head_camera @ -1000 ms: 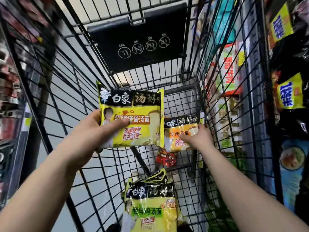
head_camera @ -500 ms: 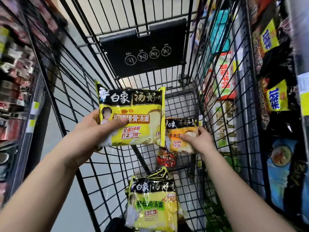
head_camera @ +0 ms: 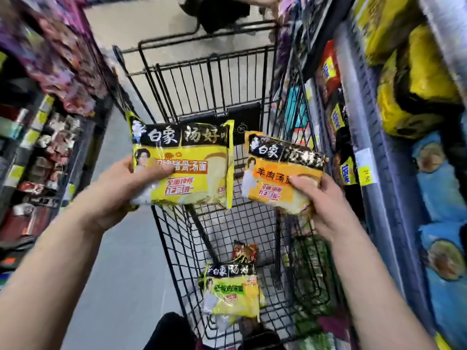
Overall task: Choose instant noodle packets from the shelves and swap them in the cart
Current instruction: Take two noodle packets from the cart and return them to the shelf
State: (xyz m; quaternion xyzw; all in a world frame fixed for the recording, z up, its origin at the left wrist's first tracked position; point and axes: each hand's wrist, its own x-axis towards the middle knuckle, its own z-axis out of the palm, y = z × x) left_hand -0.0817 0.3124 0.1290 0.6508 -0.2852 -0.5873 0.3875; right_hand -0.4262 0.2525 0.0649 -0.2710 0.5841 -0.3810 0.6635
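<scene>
At 6 o'clock a crinkly green-and-yellow plastic noodle packet [head_camera: 232, 291] lies flat on the black wire cart's [head_camera: 174, 248] mesh floor. Above the basket, at 9 o'clock, the left hand [head_camera: 118, 188] pinches a glossy yellow rectangular packet [head_camera: 184, 162]. At 3 o'clock the right hand [head_camera: 321, 198] grips a creased orange packet [head_camera: 280, 173].

A yellow packet [head_camera: 182, 162] and an orange packet [head_camera: 279, 173] are held upright over the black wire cart [head_camera: 222, 82]. A green-banded packet [head_camera: 232, 291] lies inside.

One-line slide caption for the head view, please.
Left hand holds a yellow noodle packet and right hand an orange noodle packet above a wire cart holding a green-banded packet.
</scene>
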